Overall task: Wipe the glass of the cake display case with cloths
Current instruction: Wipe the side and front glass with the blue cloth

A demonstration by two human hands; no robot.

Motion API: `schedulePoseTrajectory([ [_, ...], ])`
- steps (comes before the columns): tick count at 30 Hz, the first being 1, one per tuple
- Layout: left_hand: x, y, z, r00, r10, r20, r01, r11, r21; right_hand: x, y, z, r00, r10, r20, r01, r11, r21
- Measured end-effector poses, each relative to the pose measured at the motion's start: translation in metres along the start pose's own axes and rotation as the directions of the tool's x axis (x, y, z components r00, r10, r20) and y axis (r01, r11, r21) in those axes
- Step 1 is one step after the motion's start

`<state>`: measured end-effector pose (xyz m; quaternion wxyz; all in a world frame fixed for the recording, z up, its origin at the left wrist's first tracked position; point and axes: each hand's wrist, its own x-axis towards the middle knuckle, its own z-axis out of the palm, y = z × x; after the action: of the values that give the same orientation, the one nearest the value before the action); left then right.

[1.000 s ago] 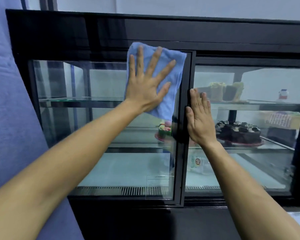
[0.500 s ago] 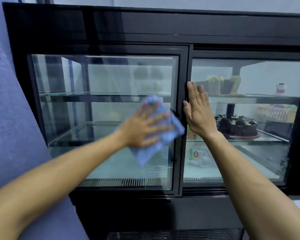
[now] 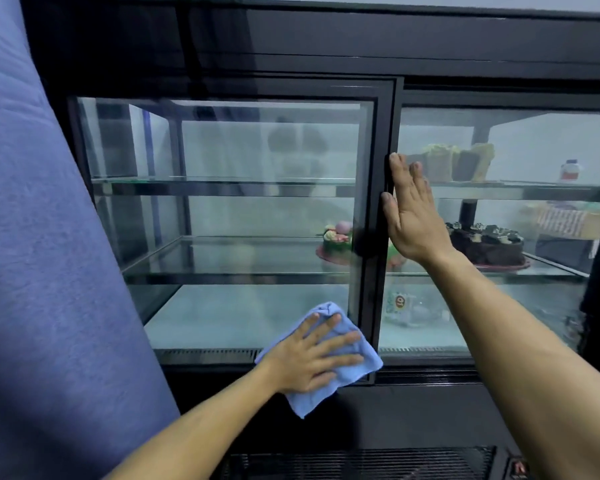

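Note:
A black-framed cake display case (image 3: pixel 291 64) fills the view, with a left sliding glass pane (image 3: pixel 222 209) and a right pane (image 3: pixel 520 306). My left hand (image 3: pixel 312 355) lies flat, fingers spread, pressing a light blue cloth (image 3: pixel 312 400) against the bottom right corner of the left pane and its lower frame. My right hand (image 3: pixel 413 216) rests flat and bare on the right pane, beside the black vertical door frame (image 3: pixel 381 188), with the thumb on the frame.
Inside are glass shelves, a small decorated cake (image 3: pixel 336 237), a chocolate cake (image 3: pixel 489 244), cake slices (image 3: pixel 458 162) on the top shelf and a clear bottle (image 3: pixel 409 306) on the floor. A blue padded surface (image 3: pixel 42 271) stands at the left. A vent grille (image 3: pixel 361 462) runs below.
My left hand has swept the cloth down the left pane, from its top right corner to its bottom right corner. My right hand has stayed by the door frame.

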<state>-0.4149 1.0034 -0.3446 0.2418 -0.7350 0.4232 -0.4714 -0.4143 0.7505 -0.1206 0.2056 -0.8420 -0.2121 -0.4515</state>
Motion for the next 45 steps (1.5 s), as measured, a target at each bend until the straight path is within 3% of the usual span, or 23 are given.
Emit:
schedulePoseTrajectory([
  [2, 0.009, -0.024, -0.009, 0.999, 0.019, -0.049, -0.019, 1.000, -0.002, 0.002, -0.011, -0.005, 0.997, 0.004, -0.072, -0.005, 1.000, -0.008],
  [4, 0.033, -0.058, -0.032, 0.982, -0.137, -0.127, 0.129, 0.990, -0.064, 0.013, -0.032, -0.011, 0.979, -0.086, -0.182, 0.076, 0.995, -0.060],
  [7, 0.073, -0.116, -0.073, 0.866, -0.438, -0.241, 0.435, 0.898, -0.068, 0.050, -0.070, -0.011, 0.969, -0.183, -0.169, 0.174, 0.982, -0.068],
  [10, 0.076, -0.139, -0.084, 0.754, -0.611, -0.241, 0.612, 0.787, -0.079, 0.068, -0.086, 0.007, 0.974, -0.120, -0.194, 0.094, 0.986, -0.137],
  [13, 0.027, -0.141, -0.079, 0.641, -0.734, -0.223, 0.742, 0.667, -0.062, 0.066, -0.080, 0.016, 0.964, -0.122, -0.236, 0.066, 0.970, -0.232],
  [17, -0.112, -0.172, -0.073, 0.491, -0.862, -0.121, 0.862, 0.502, -0.078, 0.067, -0.077, 0.020, 0.950, -0.170, -0.262, 0.089, 0.951, -0.295],
  [20, -0.206, -0.203, -0.087, 0.419, -0.908, -0.004, 0.906, 0.419, -0.062, 0.068, -0.074, 0.027, 0.928, -0.204, -0.314, 0.092, 0.937, -0.336],
  [22, -0.224, -0.212, -0.089, 0.389, -0.920, 0.044, 0.921, 0.388, -0.041, 0.069, -0.072, 0.029, 0.913, -0.228, -0.339, 0.092, 0.923, -0.374],
  [24, -0.209, -0.195, -0.077, 0.409, -0.912, 0.030, 0.913, 0.408, -0.023, 0.071, -0.072, 0.030, 0.903, -0.248, -0.350, 0.096, 0.912, -0.398],
  [27, -0.163, -0.118, -0.041, 0.595, -0.804, 0.002, 0.803, 0.594, -0.040, 0.071, -0.070, 0.032, 0.891, -0.271, -0.364, 0.104, 0.903, -0.418],
  [31, -0.097, -0.007, -0.012, 0.693, -0.721, 0.014, 0.712, 0.681, -0.168, 0.071, -0.066, 0.034, 0.871, -0.296, -0.391, 0.119, 0.901, -0.417],
  [34, -0.104, -0.017, -0.015, 0.772, -0.635, 0.026, 0.632, 0.763, -0.135, 0.072, -0.065, 0.035, 0.858, -0.307, -0.411, 0.111, 0.893, -0.436],
  [36, -0.139, -0.047, -0.021, 0.712, -0.702, -0.018, 0.695, 0.708, -0.127, 0.071, -0.065, 0.034, 0.860, -0.302, -0.412, 0.101, 0.891, -0.442],
  [38, -0.190, -0.077, -0.025, 0.569, -0.817, -0.093, 0.806, 0.577, -0.133, 0.069, -0.066, 0.032, 0.861, -0.303, -0.409, 0.101, 0.890, -0.446],
  [42, -0.218, -0.093, -0.033, 0.366, -0.929, 0.044, 0.916, 0.352, -0.192, 0.070, -0.069, 0.033, 0.860, -0.303, -0.410, 0.094, 0.885, -0.456],
  [43, -0.198, -0.081, -0.028, 0.357, -0.931, 0.070, 0.918, 0.336, -0.212, 0.069, -0.070, 0.033, 0.862, -0.299, -0.409, 0.091, 0.886, -0.454],
  [45, -0.140, -0.034, -0.011, 0.489, -0.869, 0.070, 0.851, 0.458, -0.256, 0.069, -0.069, 0.032, 0.865, -0.295, -0.405, 0.088, 0.886, -0.456],
])
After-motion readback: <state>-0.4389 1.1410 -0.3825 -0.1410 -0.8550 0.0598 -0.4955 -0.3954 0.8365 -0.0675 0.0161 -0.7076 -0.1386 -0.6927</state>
